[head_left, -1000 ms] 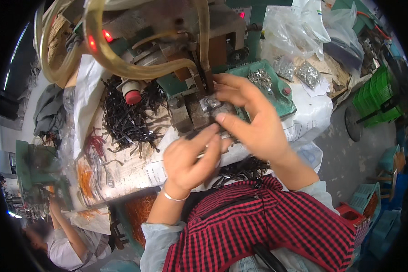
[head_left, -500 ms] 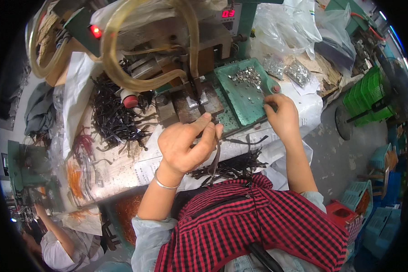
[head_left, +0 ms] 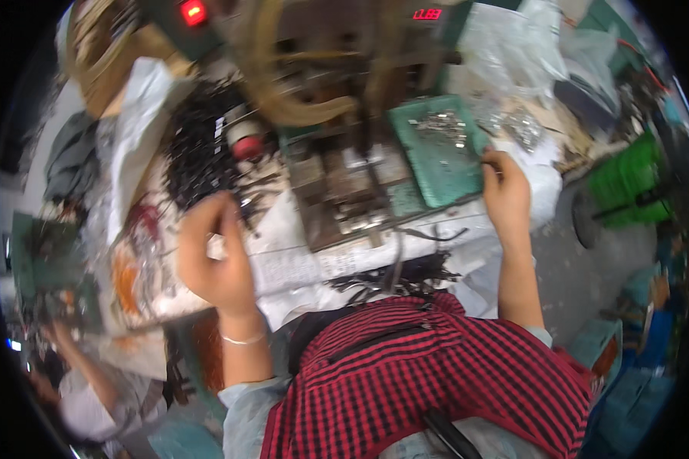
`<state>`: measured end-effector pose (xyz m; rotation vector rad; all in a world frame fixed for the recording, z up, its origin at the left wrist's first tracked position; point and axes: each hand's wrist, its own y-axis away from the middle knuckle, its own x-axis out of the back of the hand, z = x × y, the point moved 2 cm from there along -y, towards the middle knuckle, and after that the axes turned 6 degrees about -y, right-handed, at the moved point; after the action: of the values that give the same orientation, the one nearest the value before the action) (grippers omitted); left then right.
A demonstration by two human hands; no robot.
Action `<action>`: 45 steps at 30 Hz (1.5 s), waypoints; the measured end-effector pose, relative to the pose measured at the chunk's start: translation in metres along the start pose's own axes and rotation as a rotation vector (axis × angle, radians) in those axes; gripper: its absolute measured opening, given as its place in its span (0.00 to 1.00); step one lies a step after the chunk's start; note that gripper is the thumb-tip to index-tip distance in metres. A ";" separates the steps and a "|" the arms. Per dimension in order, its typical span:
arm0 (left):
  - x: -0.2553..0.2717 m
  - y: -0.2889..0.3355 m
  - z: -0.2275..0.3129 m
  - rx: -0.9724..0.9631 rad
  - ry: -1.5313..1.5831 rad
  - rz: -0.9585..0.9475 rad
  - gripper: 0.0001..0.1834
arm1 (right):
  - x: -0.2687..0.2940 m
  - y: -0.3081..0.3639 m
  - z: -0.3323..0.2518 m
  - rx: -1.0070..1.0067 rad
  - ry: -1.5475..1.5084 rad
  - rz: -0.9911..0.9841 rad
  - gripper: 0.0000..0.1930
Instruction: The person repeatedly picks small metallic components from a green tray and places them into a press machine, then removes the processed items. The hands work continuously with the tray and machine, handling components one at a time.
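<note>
With the left hand (head_left: 214, 256) curled shut beside the black wire pile (head_left: 199, 157) near the counter's left edge, contents unclear, and the right hand's (head_left: 505, 191) grip pinching the green tray's (head_left: 436, 164) right rim, a tug could spill its small metal parts (head_left: 440, 122).
</note>
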<state>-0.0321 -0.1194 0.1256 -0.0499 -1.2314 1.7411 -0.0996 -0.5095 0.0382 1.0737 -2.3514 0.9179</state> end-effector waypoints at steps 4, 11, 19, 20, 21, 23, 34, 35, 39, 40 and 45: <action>-0.052 -0.018 -0.056 -0.200 -0.173 -0.235 0.16 | 0.010 -0.003 -0.004 -0.092 0.126 -0.164 0.09; -0.127 0.009 -0.120 -0.318 -0.302 -0.421 0.22 | -0.023 0.001 -0.019 0.070 0.453 -0.067 0.08; -0.084 0.008 -0.120 0.203 0.375 -0.146 0.06 | -0.027 0.007 -0.006 -0.322 -0.586 -0.003 0.09; -0.080 0.004 -0.122 0.335 0.525 -0.122 0.07 | -0.028 -0.002 -0.014 -0.350 -0.767 -0.022 0.10; -0.078 0.001 -0.122 0.392 0.573 -0.100 0.09 | -0.032 -0.006 -0.029 -0.369 -0.850 -0.094 0.11; -0.080 0.001 -0.135 0.468 0.602 -0.130 0.10 | -0.041 -0.015 -0.065 -0.205 -0.883 -0.232 0.12; -0.013 -0.042 0.023 0.016 0.939 0.067 0.05 | -0.070 -0.002 -0.161 -0.009 -1.061 -0.092 0.19; -0.014 -0.054 0.039 0.000 0.827 0.042 0.05 | -0.066 -0.002 -0.165 -0.013 -1.041 -0.152 0.22; -0.028 -0.056 0.050 -0.187 0.585 0.051 0.04 | -0.045 0.012 -0.182 -0.110 -1.144 -0.190 0.27; -0.027 -0.046 0.049 -0.281 0.495 0.053 0.04 | -0.039 0.012 -0.182 -0.057 -1.098 -0.237 0.28; -0.059 -0.002 0.075 -0.735 0.126 -0.121 0.13 | -0.038 -0.022 -0.128 0.031 -0.766 -0.215 0.28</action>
<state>-0.0384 -0.2141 0.1371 -0.4959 -1.6760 1.0885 -0.0487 -0.4107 0.1152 1.9084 -2.7022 0.5089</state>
